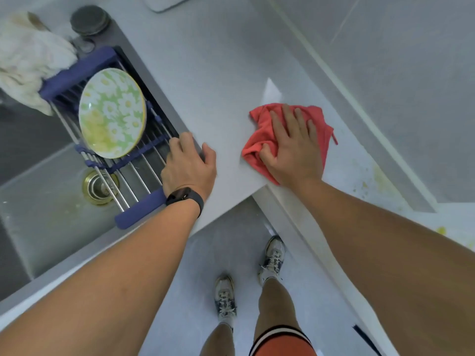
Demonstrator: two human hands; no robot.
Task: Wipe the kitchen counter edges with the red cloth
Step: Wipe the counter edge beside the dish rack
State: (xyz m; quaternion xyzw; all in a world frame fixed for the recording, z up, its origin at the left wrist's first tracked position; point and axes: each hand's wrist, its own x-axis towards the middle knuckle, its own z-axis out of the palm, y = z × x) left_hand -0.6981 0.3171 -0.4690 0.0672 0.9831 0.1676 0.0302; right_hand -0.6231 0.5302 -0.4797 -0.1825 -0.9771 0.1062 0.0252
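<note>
The red cloth (259,140) lies bunched on the pale grey counter (210,80), right at its inner corner. My right hand (291,147) presses on top of it, fingers spread flat and thumb tucked into a fold. My left hand (189,165), with a black band on the wrist, rests on the counter rim beside the sink, fingers curled over the rim. The counter edge (272,199) runs down toward the lower right below the cloth.
A sink (43,201) on the left holds a blue-handled wire rack (133,163) with a green flowered plate (111,113). A white towel (28,60) and a dark lid (90,19) sit at the far left. Yellow stains (372,181) mark the right counter. My feet stand on the floor below.
</note>
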